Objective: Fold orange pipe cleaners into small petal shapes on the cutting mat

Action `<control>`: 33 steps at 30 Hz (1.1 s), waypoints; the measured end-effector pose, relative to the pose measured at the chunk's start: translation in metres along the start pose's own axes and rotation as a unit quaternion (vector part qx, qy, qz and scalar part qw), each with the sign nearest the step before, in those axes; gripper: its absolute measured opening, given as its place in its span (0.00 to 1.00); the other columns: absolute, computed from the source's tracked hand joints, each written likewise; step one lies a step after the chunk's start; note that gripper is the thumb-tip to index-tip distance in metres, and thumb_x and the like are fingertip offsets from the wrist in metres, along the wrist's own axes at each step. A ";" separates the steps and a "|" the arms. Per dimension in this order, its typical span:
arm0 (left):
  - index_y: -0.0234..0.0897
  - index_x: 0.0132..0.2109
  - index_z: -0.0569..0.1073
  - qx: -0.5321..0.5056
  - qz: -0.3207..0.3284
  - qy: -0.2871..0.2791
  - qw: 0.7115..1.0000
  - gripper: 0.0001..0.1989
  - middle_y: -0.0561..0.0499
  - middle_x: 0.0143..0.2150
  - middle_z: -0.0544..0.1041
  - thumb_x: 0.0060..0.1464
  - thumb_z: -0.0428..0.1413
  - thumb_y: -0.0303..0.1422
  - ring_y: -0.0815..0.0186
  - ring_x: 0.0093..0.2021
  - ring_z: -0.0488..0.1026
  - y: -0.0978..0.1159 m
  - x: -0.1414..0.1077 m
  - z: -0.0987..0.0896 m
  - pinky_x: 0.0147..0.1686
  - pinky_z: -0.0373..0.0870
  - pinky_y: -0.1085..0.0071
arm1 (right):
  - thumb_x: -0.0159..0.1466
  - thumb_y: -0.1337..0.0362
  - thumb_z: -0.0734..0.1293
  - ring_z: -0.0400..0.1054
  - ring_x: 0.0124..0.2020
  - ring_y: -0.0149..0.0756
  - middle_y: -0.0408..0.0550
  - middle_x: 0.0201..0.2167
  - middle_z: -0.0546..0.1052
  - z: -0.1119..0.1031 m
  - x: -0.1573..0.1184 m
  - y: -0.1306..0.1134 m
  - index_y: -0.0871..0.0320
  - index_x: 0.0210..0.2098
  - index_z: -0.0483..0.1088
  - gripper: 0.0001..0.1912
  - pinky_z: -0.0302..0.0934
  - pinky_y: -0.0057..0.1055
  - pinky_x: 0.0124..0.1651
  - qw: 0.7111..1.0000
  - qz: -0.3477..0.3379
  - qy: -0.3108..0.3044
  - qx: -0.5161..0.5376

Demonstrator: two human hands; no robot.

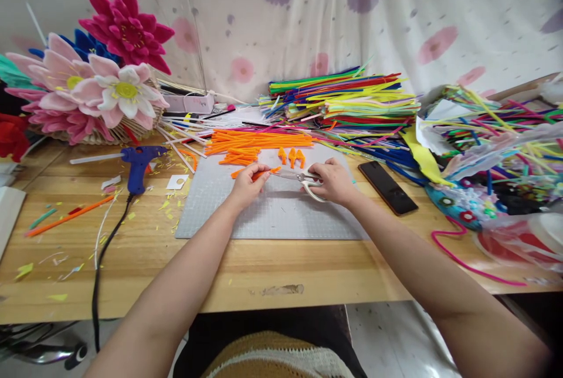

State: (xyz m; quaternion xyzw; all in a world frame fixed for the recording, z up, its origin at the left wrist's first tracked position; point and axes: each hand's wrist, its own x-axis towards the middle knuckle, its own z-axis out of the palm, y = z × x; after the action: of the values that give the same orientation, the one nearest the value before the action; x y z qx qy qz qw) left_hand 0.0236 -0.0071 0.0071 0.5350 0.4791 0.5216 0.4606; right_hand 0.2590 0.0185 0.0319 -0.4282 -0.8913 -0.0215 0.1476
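Note:
Over the grey cutting mat (pixel 268 220), my left hand (pixel 250 186) pinches a short orange pipe-cleaner piece (pixel 273 171). My right hand (pixel 335 182) is wrapped round the handles of white-handled scissors (pixel 311 183). Their blades point left and meet the end of the orange piece near my left fingertips. Behind my hands lie a row of long orange pipe cleaners (pixel 259 140) and a small pile of shorter orange ones (pixel 240 157). Three folded orange petal shapes (pixel 292 158) sit at the mat's back, between my hands.
A blue glue gun (pixel 137 168) with a black cord lies at left, among scraps. Plush flowers (pixel 126 32) stand behind it. A black phone (pixel 387 187) rests right of the mat. Colourful pipe-cleaner bundles (pixel 352 96) lie at the back, with a plastic-wrapped container (pixel 523 240) far right.

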 end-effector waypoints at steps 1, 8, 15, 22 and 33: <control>0.33 0.35 0.71 -0.005 -0.005 0.000 1.000 0.09 0.52 0.31 0.71 0.45 0.56 0.34 0.76 0.20 0.62 0.000 0.000 0.000 0.15 0.60 0.79 | 0.55 0.48 0.63 0.62 0.23 0.34 0.46 0.22 0.73 0.001 0.000 0.000 0.58 0.31 0.66 0.18 0.50 0.34 0.39 1.000 0.002 0.001 0.000; 0.33 0.35 0.72 -0.010 -0.031 -0.003 0.999 0.09 0.52 0.30 0.72 0.45 0.57 0.33 0.78 0.17 0.59 0.000 0.000 0.001 0.14 0.59 0.77 | 0.56 0.47 0.63 0.61 0.23 0.34 0.45 0.21 0.72 0.006 -0.001 0.000 0.57 0.28 0.65 0.17 0.51 0.33 0.38 1.000 0.011 0.000 0.003; 0.33 0.35 0.72 -0.016 -0.037 -0.012 0.999 0.11 0.53 0.29 0.72 0.44 0.58 0.35 0.80 0.15 0.58 0.001 0.000 0.000 0.12 0.56 0.80 | 0.56 0.45 0.61 0.57 0.22 0.33 0.45 0.19 0.69 0.009 -0.002 -0.001 0.57 0.26 0.64 0.20 0.49 0.32 0.36 1.000 0.009 0.013 0.005; 0.33 0.36 0.73 -0.038 -0.045 -0.016 0.998 0.12 0.53 0.28 0.71 0.44 0.58 0.35 0.79 0.17 0.58 0.002 -0.001 0.001 0.12 0.58 0.80 | 0.58 0.46 0.59 0.57 0.23 0.34 0.46 0.19 0.69 0.012 -0.005 -0.003 0.56 0.25 0.63 0.20 0.48 0.32 0.35 1.000 0.016 0.011 0.015; 0.32 0.35 0.73 -0.087 -0.095 -0.016 0.992 0.12 0.54 0.24 0.67 0.42 0.60 0.33 0.76 0.21 0.60 0.009 -0.003 0.004 0.14 0.58 0.81 | 0.58 0.46 0.59 0.58 0.22 0.33 0.45 0.20 0.70 0.013 -0.004 -0.003 0.57 0.26 0.63 0.20 0.48 0.33 0.37 0.999 0.018 0.007 0.026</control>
State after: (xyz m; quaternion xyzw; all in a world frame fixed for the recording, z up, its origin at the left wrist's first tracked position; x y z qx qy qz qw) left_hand 0.0275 -0.0112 0.0152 0.4534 0.4732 0.5064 0.5604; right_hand 0.2562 0.0152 0.0190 -0.4397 -0.8829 0.0013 0.1649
